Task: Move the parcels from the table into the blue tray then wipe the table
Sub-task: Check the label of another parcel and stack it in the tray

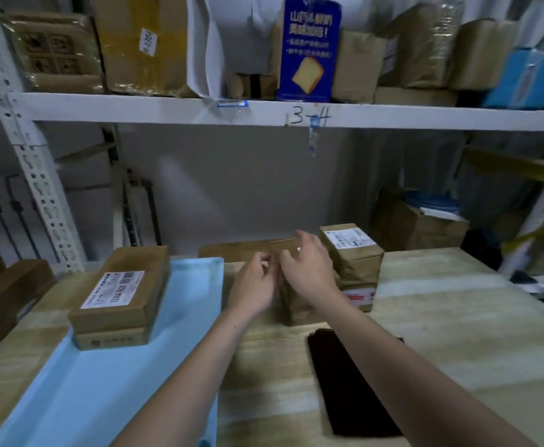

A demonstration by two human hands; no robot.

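At far left, beside the table [457,317], some brown boxes [3,295] stacked low, partly out of view. On the left part of the table, a blue tray [103,382], long and flat, reaching from the near edge toward the back. Inside the tray, near its far left corner, two brown parcels stacked one on the other, the upper parcel [119,285] with a white label on top, the lower parcel [112,340] thinner and showing only its front edge. Just right of the tray, the left hand [254,285], fingers [259,258] curled, close to the left side of a tall brown parcel [288,253] standing on the table; real contact not clear because of blur. Right next to it, the right hand [309,269], fingers spread and bent over the top and right side of the same parcel, seemingly touching it, grip not certain. Behind the hands, a flat brown parcel [235,250] lying at the table's back edge. Further right, a labelled parcel [351,246] on top of another wrapped parcel [361,275], with a red-and-white box [359,298] under them. Nearer, under the right forearm, a dark cloth [344,382] lying flat on the wood. Above all, a white shelf [167,108] marked "3-4", full of cardboard boxes and one blue carton [309,50].
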